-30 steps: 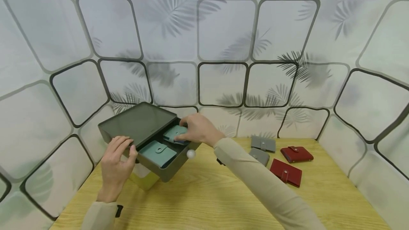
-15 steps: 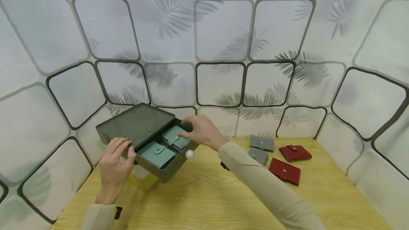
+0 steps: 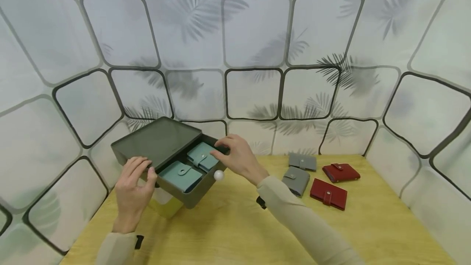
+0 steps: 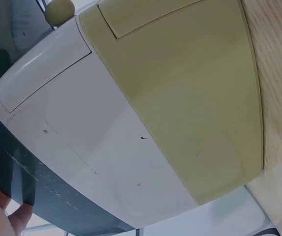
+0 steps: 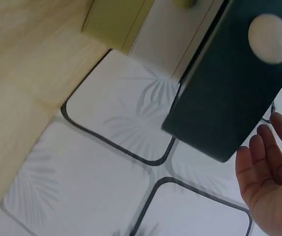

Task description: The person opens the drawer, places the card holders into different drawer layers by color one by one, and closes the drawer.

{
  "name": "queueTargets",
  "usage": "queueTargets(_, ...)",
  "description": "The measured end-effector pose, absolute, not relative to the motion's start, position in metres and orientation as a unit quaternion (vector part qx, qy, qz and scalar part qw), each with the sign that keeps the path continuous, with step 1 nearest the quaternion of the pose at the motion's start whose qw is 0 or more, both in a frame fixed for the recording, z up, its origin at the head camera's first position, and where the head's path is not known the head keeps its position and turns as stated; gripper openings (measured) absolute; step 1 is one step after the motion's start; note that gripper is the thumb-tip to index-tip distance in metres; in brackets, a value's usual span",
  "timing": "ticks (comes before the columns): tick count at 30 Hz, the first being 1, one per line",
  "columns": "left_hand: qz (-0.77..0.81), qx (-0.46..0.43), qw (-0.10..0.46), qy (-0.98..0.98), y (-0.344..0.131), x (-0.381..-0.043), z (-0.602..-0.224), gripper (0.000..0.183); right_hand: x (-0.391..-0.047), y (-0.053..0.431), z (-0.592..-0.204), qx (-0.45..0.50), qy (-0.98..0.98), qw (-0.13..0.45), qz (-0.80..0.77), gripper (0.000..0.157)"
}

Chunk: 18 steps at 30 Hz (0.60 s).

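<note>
A small drawer unit with a dark grey-green top tier stands at the left, its top drawer pulled out. Two light-blue snap wallets lie inside: a near wallet and a far wallet. My left hand rests against the unit's left side, fingers over its top edge and thumb near the drawer; in the left wrist view, its fingertips touch the dark tier. Above the drawer's right end hovers my right hand, fingers loosely bent around nothing. A round white knob sits on the drawer front.
To the right on the wooden table lie two grey wallets, one farther back and one nearer. Beside them are two red wallets, a far one and a near one. Patterned wall covering surrounds the table.
My right hand has let go of the far light-blue wallet, which now lies in the drawer, and has drawn back to the right. The left hand has stayed on the unit.
</note>
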<state>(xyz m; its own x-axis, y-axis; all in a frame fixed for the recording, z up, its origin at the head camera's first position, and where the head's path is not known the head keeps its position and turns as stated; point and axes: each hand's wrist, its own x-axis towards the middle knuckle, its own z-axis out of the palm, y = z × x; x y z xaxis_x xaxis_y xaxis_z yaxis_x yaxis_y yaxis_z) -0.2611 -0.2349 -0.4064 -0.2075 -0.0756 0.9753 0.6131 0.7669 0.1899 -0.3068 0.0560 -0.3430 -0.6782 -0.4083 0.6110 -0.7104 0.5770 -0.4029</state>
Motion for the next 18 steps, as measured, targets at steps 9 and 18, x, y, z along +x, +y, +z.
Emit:
queueTargets(9, -0.29, -0.177, 0.595, -0.728, -0.234, -0.261, -0.409, 0.024, -0.296, 0.051, -0.366, 0.305, -0.82, 0.282, 0.394, 0.016)
queueTargets(18, -0.295, -0.174, 0.59, -0.731, -0.235, -0.26, -0.408, 0.023, -0.29, 0.053, -0.381, 0.313, -0.785, 0.302, 0.442, 0.01)
